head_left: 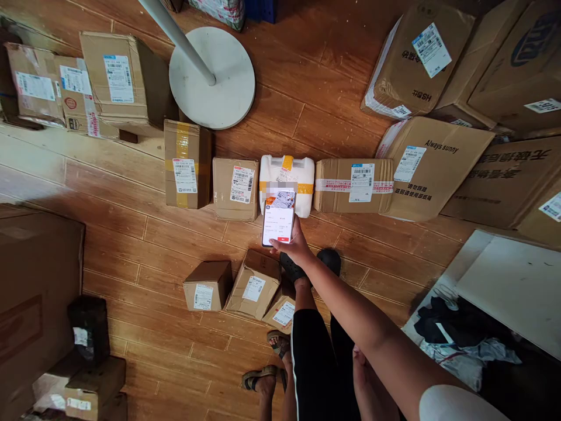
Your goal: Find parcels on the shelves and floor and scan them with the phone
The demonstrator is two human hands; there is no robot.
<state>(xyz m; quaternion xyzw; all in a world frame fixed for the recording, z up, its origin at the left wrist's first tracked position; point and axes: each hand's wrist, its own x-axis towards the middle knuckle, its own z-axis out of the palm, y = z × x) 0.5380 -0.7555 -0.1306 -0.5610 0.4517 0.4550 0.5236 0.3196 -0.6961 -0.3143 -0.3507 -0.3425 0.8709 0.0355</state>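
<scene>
The right hand [298, 242] holds a phone [278, 221], thumb low on the lit screen, over the near edge of the white parcel [302, 174]. The left hand [360, 367] is nearer than the parcel; I cannot tell if it holds anything. A brown box [235, 189] sits just left of the parcel, a long box [354, 186] just right. Both have labels, so that looks done; what is left, I cannot tell.
</scene>
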